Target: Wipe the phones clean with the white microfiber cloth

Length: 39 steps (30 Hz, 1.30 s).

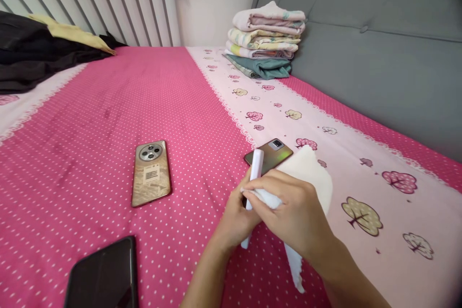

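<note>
My left hand (238,219) is wrapped round a slim white phone-like slab (256,166), held up with its narrow edge towards me. My right hand (294,211) pinches a white tissue (313,173) against the slab's side. One part of the tissue spreads out behind the right hand, and a torn strip hangs below it. The slab's broad faces are hidden. Just beyond my hands a greenish-gold phone (270,155) lies back up on the bed, partly covered by the slab and the hand.
A gold phone with a label (151,175) lies to the left on the pink dotted bedspread (144,96). Nearer, a black phone (104,276) is cut by the bottom edge. Folded cloths (267,33) are stacked by the grey headboard (361,29); dark clothing (32,53) lies far left.
</note>
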Each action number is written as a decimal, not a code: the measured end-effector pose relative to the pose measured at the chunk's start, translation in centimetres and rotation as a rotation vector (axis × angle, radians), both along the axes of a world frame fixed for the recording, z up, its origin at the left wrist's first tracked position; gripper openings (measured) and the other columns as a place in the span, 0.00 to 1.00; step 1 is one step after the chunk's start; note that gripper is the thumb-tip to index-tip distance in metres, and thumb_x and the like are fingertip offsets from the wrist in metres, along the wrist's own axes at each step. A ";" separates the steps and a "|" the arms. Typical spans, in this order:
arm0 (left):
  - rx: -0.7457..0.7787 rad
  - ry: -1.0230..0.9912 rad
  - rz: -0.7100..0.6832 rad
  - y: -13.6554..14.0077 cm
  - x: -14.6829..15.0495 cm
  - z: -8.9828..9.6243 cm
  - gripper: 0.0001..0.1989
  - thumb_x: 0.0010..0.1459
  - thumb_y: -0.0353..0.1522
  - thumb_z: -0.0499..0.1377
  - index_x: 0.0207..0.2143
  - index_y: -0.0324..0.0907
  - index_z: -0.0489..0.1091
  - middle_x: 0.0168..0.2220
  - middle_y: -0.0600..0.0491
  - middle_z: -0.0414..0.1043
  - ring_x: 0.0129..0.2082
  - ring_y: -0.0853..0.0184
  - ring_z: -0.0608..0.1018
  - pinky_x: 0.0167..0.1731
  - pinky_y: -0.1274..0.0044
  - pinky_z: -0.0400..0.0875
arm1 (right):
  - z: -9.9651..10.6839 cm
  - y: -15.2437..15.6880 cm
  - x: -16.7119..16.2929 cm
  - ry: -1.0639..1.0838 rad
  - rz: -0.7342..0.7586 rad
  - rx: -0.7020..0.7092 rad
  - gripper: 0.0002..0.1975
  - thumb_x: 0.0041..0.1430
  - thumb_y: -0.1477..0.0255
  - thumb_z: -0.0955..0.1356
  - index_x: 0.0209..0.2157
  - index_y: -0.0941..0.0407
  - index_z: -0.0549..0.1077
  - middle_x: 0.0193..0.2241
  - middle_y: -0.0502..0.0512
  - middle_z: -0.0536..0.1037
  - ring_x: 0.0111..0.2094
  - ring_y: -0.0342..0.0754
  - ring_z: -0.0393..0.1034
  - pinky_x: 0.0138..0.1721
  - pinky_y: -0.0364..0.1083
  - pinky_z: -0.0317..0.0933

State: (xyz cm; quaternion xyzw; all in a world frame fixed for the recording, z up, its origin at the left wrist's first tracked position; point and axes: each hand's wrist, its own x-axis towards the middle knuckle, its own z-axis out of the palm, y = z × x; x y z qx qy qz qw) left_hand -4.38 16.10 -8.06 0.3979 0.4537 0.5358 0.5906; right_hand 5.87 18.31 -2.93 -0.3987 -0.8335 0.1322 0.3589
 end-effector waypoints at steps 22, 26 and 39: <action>0.036 -0.029 -0.207 -0.6 -0.4 0.0 0.34 0.44 0.23 0.58 0.55 0.52 0.60 0.46 0.55 0.71 0.41 0.64 0.71 0.38 0.76 0.63 | 1.2 1.6 2.1 0.437 -0.257 -0.088 0.03 0.52 0.72 0.69 0.31 0.53 0.75 0.26 0.48 0.77 0.28 0.44 0.72 0.32 0.43 0.67; -0.029 -0.103 -0.230 -0.6 -0.6 0.2 0.25 0.42 0.26 0.60 0.47 0.45 0.69 0.37 0.54 0.74 0.37 0.64 0.72 0.34 0.77 0.63 | 0.8 1.8 1.8 0.474 -0.254 -0.084 0.04 0.53 0.71 0.69 0.31 0.54 0.76 0.27 0.49 0.77 0.29 0.44 0.72 0.29 0.43 0.66; -0.219 -0.406 -0.182 -0.9 -0.8 0.7 0.10 0.37 0.30 0.60 0.27 0.39 0.72 0.21 0.54 0.71 0.21 0.69 0.69 0.25 0.77 0.61 | 0.2 1.4 0.4 0.352 -0.178 0.170 0.05 0.51 0.74 0.69 0.32 0.53 0.75 0.30 0.51 0.74 0.31 0.46 0.69 0.33 0.48 0.66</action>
